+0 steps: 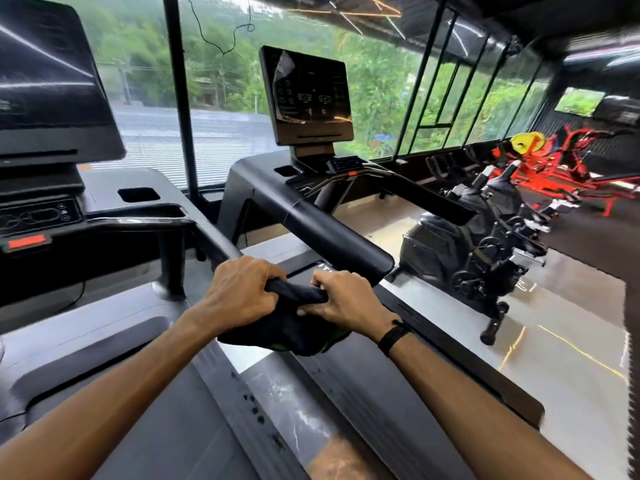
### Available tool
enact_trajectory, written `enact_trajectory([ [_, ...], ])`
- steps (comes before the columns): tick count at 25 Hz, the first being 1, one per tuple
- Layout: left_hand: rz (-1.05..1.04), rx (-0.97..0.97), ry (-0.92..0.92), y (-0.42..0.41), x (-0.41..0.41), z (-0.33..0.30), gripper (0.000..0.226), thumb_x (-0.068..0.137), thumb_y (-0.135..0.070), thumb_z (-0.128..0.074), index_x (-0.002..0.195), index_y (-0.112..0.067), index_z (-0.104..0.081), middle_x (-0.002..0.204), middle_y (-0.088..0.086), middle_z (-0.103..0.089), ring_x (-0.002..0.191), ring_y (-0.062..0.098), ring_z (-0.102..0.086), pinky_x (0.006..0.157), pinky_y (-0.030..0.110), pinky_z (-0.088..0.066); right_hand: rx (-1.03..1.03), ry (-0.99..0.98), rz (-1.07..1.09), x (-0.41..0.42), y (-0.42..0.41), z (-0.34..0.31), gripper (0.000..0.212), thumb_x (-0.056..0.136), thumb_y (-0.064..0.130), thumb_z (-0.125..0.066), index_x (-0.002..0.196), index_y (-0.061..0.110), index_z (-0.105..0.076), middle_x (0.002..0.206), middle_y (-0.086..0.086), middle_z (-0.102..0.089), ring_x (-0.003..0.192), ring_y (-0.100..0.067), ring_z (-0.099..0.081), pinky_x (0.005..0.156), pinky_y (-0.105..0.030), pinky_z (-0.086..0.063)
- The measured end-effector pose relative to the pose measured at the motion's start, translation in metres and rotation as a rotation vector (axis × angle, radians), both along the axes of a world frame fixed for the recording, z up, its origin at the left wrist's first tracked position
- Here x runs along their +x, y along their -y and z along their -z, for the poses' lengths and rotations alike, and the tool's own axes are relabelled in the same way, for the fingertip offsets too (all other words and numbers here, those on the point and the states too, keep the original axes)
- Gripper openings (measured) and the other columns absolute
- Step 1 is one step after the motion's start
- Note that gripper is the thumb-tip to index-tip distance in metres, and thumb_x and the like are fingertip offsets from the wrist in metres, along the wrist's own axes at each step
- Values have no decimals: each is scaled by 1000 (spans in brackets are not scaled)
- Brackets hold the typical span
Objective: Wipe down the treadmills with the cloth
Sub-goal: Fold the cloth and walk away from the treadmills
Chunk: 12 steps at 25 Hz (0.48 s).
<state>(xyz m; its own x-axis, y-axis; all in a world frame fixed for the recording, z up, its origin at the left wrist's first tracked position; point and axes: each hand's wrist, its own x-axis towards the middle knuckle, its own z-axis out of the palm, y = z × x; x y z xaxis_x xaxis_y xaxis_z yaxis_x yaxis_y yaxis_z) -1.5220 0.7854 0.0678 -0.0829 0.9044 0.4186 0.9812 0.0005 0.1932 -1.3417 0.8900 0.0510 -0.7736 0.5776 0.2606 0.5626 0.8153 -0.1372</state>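
Gap between treadmills: a narrow lane of pale floor (pixel 263 344) is left open between the two decks, partly covered by the dark cloth (pixel 287 336).
Left side: passage is blocked by the near treadmill's handrail (pixel 214 244), its upright post (pixel 171 265) and its console (pixel 52 98).
Right side: passage is bounded by the far treadmill's padded handrail (pixel 332 233), slanting down towards the hands.
Ahead: reach is closed off by a black window pillar (pixel 180 98) and the far console screen (pixel 306 95).
Far right: open glossy floor (pixel 554 341) is seen, interrupted by a black exercise bike (pixel 474 237).
Space between handrails: occupied by the left hand (pixel 239 292) and right hand (pixel 346 303).
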Motion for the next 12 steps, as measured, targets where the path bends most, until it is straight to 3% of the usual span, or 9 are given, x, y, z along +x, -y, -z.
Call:
enact_trajectory([
  [3, -52, -26, 61, -9, -2, 9, 51, 58, -32, -45, 99, -37, -75, 85, -5, -75, 91, 26, -67, 73, 31, -47, -175, 48, -35, -3, -17, -3, 45, 75, 54, -78, 89, 23, -49, 96, -3, -66, 90, -25, -60, 65, -33, -37],
  [6, -75, -77, 55, -19, -15, 28, 46, 58, -32, -47, 95, -33, -75, 84, -5, -74, 87, 25, -66, 68, 29, -42, -314, 104, -81, -16, -33, 7, 48, 71, 47, -84, 94, 15, -58, 95, -5, -67, 89, -25, -61, 69, -35, -45],
  [10, -94, -239, 108, -27, -40, 69, 38, 59, -30, -51, 91, -27, -72, 77, -5, -69, 81, 22, -65, 63, 28, -39, -331, 209, -87, -36, -40, 40, 43, 74, 52, -80, 88, 21, -54, 93, -2, -66, 89, -24, -61, 68, -33, -41],
  [12, -114, -306, 199, -32, -48, 93, 30, 63, -24, -56, 88, -26, -72, 74, -8, -66, 79, 19, -63, 67, 28, -36, -344, 268, -79, -44, -42, 62, 43, 76, 54, -77, 91, 20, -56, 95, -3, -67, 91, -26, -62, 71, -35, -45],
])
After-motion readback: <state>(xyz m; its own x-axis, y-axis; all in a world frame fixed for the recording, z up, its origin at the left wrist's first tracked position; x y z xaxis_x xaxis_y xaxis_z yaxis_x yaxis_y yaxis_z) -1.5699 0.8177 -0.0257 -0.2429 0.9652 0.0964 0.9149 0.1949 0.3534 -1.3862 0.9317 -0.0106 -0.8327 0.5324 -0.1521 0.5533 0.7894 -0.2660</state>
